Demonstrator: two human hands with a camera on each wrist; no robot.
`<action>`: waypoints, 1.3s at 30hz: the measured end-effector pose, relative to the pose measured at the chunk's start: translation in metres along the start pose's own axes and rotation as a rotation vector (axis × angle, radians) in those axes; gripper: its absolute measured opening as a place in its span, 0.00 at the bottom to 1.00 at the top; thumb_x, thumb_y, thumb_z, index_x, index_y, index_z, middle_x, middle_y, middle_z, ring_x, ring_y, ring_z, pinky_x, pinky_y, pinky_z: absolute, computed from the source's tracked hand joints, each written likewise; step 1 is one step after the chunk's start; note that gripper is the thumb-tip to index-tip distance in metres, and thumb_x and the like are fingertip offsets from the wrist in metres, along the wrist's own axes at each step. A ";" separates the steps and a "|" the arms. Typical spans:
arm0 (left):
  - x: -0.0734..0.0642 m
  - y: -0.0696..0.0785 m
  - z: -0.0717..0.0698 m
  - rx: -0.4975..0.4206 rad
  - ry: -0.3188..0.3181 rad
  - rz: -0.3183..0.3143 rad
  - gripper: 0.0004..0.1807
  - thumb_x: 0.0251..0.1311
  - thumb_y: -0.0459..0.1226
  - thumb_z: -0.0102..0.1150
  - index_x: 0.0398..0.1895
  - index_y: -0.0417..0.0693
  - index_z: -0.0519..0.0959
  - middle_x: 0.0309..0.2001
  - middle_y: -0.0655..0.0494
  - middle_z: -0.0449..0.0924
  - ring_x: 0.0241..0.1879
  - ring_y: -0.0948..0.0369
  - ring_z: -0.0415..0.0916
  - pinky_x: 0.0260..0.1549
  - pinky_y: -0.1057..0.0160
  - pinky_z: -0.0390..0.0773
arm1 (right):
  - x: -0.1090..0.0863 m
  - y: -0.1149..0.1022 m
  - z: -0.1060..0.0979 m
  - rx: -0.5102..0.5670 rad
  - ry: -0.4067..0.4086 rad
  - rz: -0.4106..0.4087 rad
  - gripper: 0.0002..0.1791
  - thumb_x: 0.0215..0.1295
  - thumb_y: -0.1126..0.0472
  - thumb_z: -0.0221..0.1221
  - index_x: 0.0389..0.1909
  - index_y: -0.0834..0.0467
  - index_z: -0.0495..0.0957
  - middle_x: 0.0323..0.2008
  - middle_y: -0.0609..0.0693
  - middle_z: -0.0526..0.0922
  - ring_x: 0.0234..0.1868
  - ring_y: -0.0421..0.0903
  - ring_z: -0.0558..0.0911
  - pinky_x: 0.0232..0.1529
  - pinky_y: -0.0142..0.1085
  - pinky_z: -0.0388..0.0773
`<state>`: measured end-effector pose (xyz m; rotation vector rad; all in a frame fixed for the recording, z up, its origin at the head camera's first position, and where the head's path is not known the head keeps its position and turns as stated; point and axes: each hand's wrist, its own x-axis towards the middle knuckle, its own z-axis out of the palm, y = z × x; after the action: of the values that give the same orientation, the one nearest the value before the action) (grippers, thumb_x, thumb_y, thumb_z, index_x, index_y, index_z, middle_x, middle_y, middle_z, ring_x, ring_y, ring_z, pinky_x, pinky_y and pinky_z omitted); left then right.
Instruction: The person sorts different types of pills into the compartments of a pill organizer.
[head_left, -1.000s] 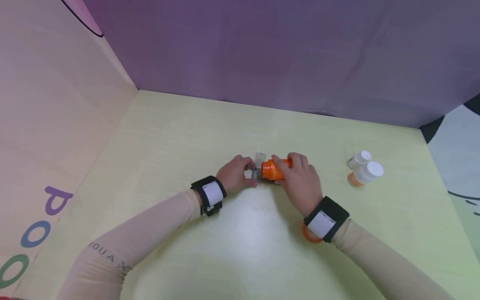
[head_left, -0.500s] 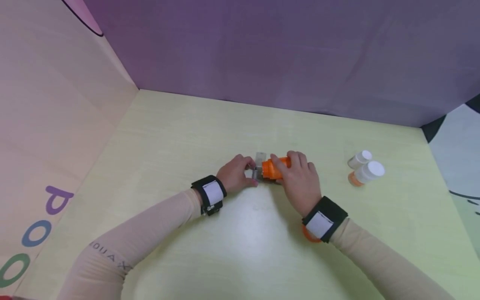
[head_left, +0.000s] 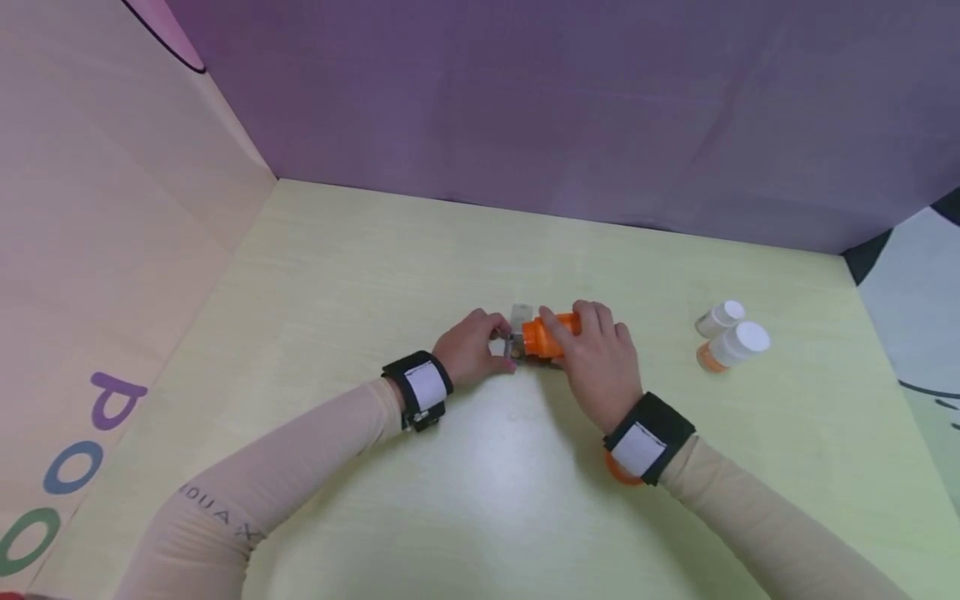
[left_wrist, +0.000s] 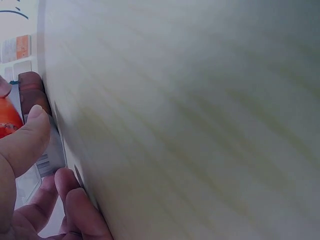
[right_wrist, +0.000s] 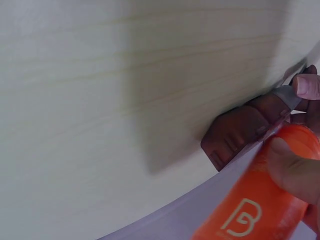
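An orange bottle point(head_left: 542, 338) lies tilted nearly on its side in my right hand point(head_left: 603, 362), its open neck pointing left. My fingers and thumb grip its body, and a pale "B" mark shows in the right wrist view. Under the neck is a small compartment box point(right_wrist: 237, 130), part brown and part clear, like a pill organizer; its clear lid point(head_left: 522, 313) stands raised. With thumb and fingers, my left hand point(head_left: 468, 346) pinches the box's left end. In the left wrist view the thumb point(left_wrist: 32, 132) presses the clear end. The box's contents are too small to tell.
Two white-capped bottles stand to the right on the table point(head_left: 360, 275): a small one point(head_left: 718, 319) and a larger one point(head_left: 731, 347) with an orange base. An orange ring-shaped piece point(head_left: 622, 471) lies partly hidden under the right wrist. A purple partition point(head_left: 525, 117) rises behind the table.
The right hand and orange bottle shift only very slightly over the box. The left hand stays where it was, holding the box.
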<state>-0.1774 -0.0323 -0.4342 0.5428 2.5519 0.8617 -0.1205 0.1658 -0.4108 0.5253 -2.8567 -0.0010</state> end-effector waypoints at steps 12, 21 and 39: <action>0.000 -0.002 0.000 0.006 0.006 -0.005 0.28 0.56 0.45 0.76 0.57 0.44 0.78 0.49 0.48 0.76 0.49 0.54 0.74 0.49 0.58 0.77 | -0.002 0.001 -0.001 -0.014 0.009 -0.024 0.38 0.56 0.62 0.76 0.69 0.48 0.74 0.56 0.66 0.73 0.57 0.64 0.73 0.41 0.51 0.81; -0.001 -0.001 0.000 0.005 0.004 -0.011 0.28 0.56 0.45 0.76 0.57 0.44 0.78 0.49 0.48 0.76 0.49 0.54 0.74 0.49 0.58 0.77 | -0.001 0.001 0.000 -0.021 0.023 -0.038 0.40 0.54 0.60 0.77 0.69 0.48 0.74 0.56 0.66 0.74 0.57 0.64 0.73 0.40 0.51 0.80; -0.001 -0.002 0.000 0.003 0.006 -0.009 0.29 0.56 0.46 0.76 0.57 0.44 0.78 0.49 0.48 0.76 0.48 0.54 0.74 0.48 0.58 0.77 | 0.000 0.002 -0.001 -0.029 0.030 -0.039 0.39 0.54 0.60 0.77 0.69 0.49 0.75 0.55 0.66 0.74 0.56 0.64 0.74 0.38 0.50 0.81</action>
<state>-0.1774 -0.0347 -0.4352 0.5295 2.5594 0.8579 -0.1207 0.1680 -0.4102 0.5708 -2.8125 -0.0405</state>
